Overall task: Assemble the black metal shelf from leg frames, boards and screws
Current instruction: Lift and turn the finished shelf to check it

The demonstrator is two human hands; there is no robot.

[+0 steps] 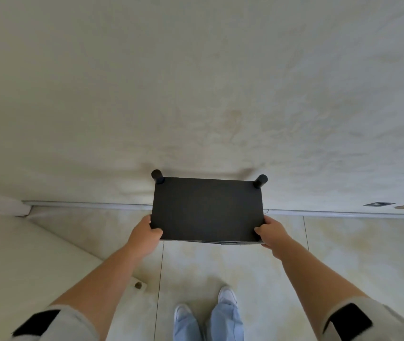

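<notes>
Gripping the black shelf at its two near corners, the person is standing over it and looking straight down on its flat top board. The left hand is clasping the near left corner, its thumb lying across the top surface and its fingers curling round the edge out of sight. The right hand is doing the same at the near right corner, thumb on top, fingers wrapping underneath. Both forearms are reaching forward from rolled pale sleeves, each wearing a dark band near the elbow.

The shelf is sitting close against the pale wall, its far edge just beside it, above the line where the wall is meeting the tiled floor. Two round black leg ends are poking up past the board at the far corners, the left post and the right post. Whether the shelf is resting on the floor or being held just above it cannot be told from this angle, since the board is hiding everything beneath.

White shoes and light blue trouser legs are showing at the bottom, just behind the shelf. A small brownish object is lying on the floor to the left, too small to identify
</notes>
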